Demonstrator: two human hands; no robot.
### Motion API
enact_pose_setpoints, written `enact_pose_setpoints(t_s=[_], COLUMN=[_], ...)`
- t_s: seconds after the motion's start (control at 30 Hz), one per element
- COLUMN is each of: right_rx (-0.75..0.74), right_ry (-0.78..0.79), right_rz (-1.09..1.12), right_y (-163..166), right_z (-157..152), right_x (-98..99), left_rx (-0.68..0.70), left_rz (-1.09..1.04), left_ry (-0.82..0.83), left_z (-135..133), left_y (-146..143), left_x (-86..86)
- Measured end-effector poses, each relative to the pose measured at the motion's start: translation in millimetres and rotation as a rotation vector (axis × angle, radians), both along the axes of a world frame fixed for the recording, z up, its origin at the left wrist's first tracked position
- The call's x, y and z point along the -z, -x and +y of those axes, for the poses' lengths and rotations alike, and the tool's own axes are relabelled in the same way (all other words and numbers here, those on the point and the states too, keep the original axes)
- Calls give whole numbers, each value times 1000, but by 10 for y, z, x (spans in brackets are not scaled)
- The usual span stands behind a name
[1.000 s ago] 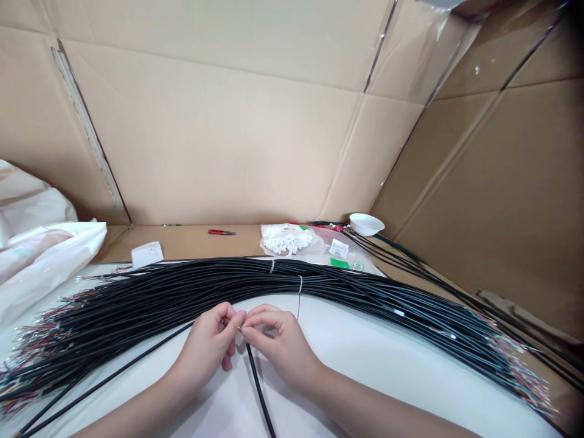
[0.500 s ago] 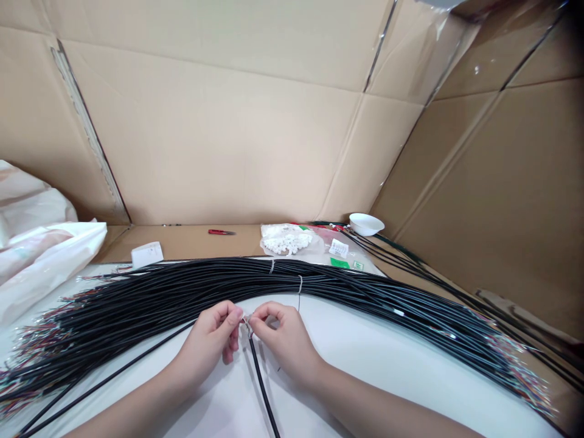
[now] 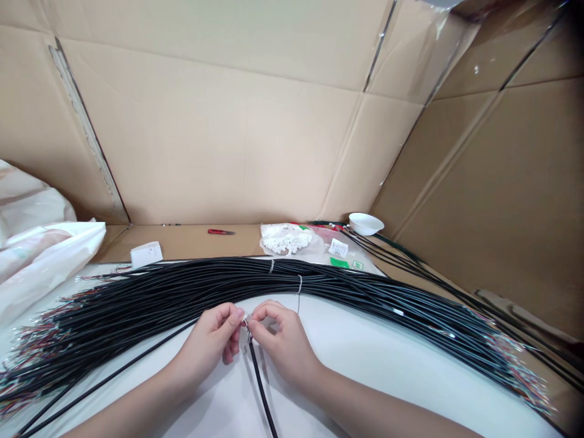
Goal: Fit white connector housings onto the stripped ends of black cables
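A black cable [image 3: 261,384] rises from the bottom edge to my hands, its thin coloured wires [image 3: 249,331] bared at the upper end. My left hand [image 3: 213,336] pinches a small white connector [image 3: 247,318] between thumb and forefinger, mostly covered by the fingertips. From the other side, my right hand [image 3: 283,340] has its thumb and forefinger closed on the wires close to the connector. Which single wire it grips cannot be made out. Just beyond both hands lies a thick bundle of black cables [image 3: 219,283], tied with thin bands and fanned into coloured wire ends.
Behind the bundle are a plastic bag of small white pieces [image 3: 287,243], a red-handled tool [image 3: 221,232] and a white bowl [image 3: 365,224]. A white plastic bag [image 3: 50,249] lies left. Cardboard walls [image 3: 219,134] enclose the back and right. More black cables [image 3: 438,277] run along the right.
Both hands stay almost in place. The right fingertips have shifted very slightly at the wires, and the cable's lower part has swung a little left.
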State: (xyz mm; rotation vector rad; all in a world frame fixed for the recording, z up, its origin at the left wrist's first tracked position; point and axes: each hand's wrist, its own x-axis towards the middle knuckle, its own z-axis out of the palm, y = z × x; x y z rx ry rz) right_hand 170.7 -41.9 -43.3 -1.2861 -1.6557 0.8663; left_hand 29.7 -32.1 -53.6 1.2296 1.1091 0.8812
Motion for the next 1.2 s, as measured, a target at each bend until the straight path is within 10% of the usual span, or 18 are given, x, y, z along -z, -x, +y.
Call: enact_pose_setpoints(t_s=[1.2], right_rx=[-47], right_ry=[91], right_rz=[139], right_y=[-17], right_z=[15], right_x=[38], left_rx=[98], left_rz=[111], left_ry=[-151], left_z=[-3], left_y=[49], left_x=[-1])
